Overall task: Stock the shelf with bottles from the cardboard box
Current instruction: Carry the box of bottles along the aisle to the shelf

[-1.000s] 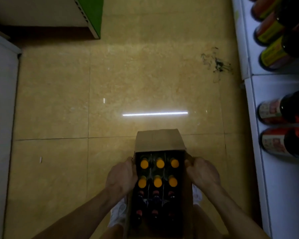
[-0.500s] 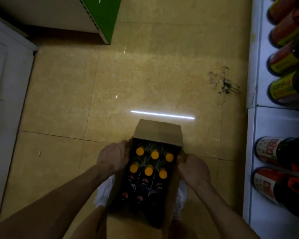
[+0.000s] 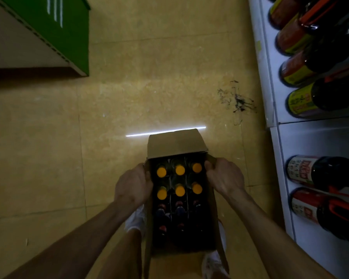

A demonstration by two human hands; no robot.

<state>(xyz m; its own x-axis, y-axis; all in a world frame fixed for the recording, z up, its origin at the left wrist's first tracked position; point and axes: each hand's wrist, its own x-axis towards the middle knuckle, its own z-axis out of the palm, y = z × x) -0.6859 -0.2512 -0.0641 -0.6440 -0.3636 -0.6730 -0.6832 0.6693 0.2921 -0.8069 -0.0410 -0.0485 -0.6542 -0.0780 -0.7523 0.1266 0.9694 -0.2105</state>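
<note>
An open cardboard box (image 3: 175, 144) is held above the floor in front of my legs. Inside stand several dark bottles: the far two rows have orange caps (image 3: 180, 170), the near rows have dark red caps (image 3: 179, 204). My left hand (image 3: 132, 186) grips the box's left wall. My right hand (image 3: 224, 177) grips the right wall and its side flap. The white shelf (image 3: 310, 137) runs along the right edge, with large dark bottles (image 3: 322, 172) lying on it.
The floor is yellow tile with a dark scuff mark (image 3: 238, 100) near the shelf base. A green-fronted shelf unit (image 3: 69, 33) stands at the upper left. My white shoes (image 3: 135, 220) show beneath the box.
The box, still held by both hands, has swung straight again after tilting. My view has shifted, so the green unit and right shelf bottles appear larger and closer.
</note>
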